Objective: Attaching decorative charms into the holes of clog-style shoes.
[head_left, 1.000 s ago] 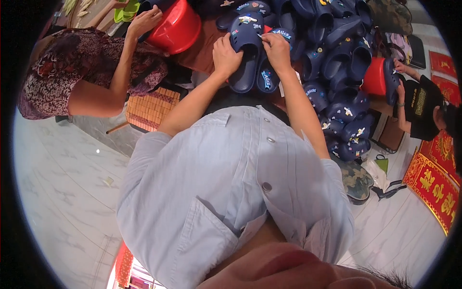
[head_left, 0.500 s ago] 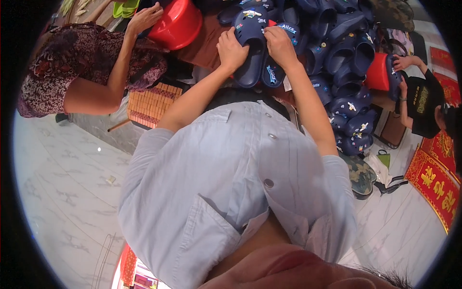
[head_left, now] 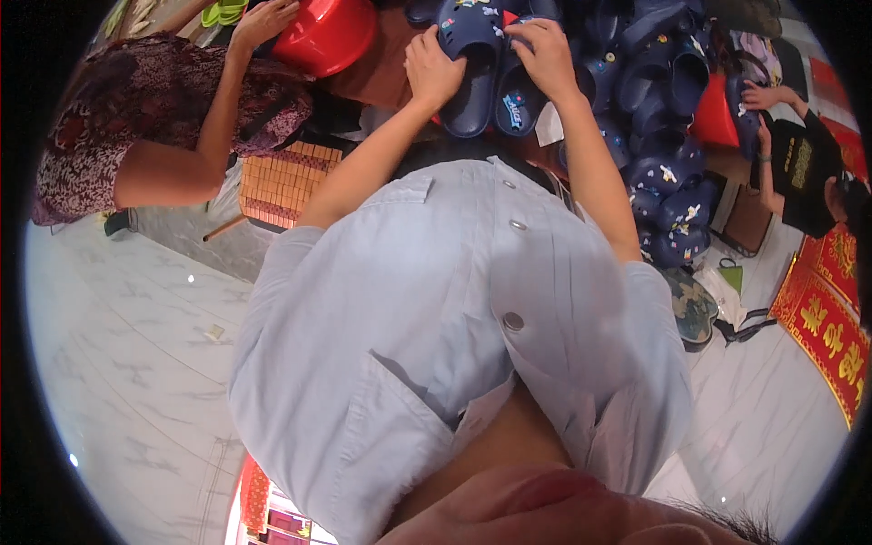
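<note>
Two dark blue clogs with colourful charms lie side by side at the top centre, toes away from me. My left hand (head_left: 434, 70) is closed on the near side of the left clog (head_left: 470, 102), with its thumb at the foot opening. Over the upper part of the right clog (head_left: 515, 102) is my right hand (head_left: 548, 61), its fingers bent together at the inner edge. A small red piece (head_left: 510, 17) shows just beyond those fingertips. Whether they pinch anything is hidden.
Many dark blue clogs (head_left: 668, 173) are heaped at right. A person at left has a hand by a red basin (head_left: 327, 36). At far right, another person's hands hold a dark clog (head_left: 748, 127) beside a red container (head_left: 715, 113). A slatted bamboo seat (head_left: 286, 182) stands at left.
The clogs and both hands sit higher in the picture as the view shifts. My right hand's fingers have bent and shifted slightly over the right clog. My left hand keeps its hold.
</note>
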Demonstrator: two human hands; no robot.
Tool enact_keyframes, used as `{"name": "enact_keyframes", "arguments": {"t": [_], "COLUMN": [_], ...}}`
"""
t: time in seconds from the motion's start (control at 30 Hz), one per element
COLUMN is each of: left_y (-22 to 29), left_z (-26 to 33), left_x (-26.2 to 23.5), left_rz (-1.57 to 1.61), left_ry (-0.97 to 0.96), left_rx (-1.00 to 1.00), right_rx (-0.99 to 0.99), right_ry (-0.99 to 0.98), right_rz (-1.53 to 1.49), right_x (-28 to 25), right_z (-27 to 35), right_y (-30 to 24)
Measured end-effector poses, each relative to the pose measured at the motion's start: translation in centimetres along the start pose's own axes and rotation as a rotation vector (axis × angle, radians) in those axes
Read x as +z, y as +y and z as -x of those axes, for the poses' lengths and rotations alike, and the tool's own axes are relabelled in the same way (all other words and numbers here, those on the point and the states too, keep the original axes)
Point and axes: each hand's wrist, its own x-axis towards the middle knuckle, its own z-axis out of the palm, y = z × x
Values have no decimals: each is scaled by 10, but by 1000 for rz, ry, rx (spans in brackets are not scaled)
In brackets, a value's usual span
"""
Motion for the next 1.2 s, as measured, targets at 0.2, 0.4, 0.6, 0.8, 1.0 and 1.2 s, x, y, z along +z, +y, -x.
{"name": "enact_keyframes", "arguments": {"t": [0.2,0.4,0.6,0.8,1.0,1.2], "left_y": [0,2,4,12,47,42], "left_z": [-2,-4,-9,-2,22,31], "left_x": [-1,-6,-26,-76,-108,-101], "left_rz": [19,24,16,18,548,794], "left_ry": [-32,-56,-194,-175,-472,-540], "left_rx": [-6,-32,-34,197,210,-64], "right_rx": [175,67,-55,31,541,520], "right_ry": [210,-12,-144,-35,32,-37], "right_rz": [17,227,403,236,-590,-842], "right_x": [-31,-19,-3,-14,-27,-13], "right_z": [59,96,96,94,63,48], "right_y": [-19,-37,-31,-42,-73,-88]}}
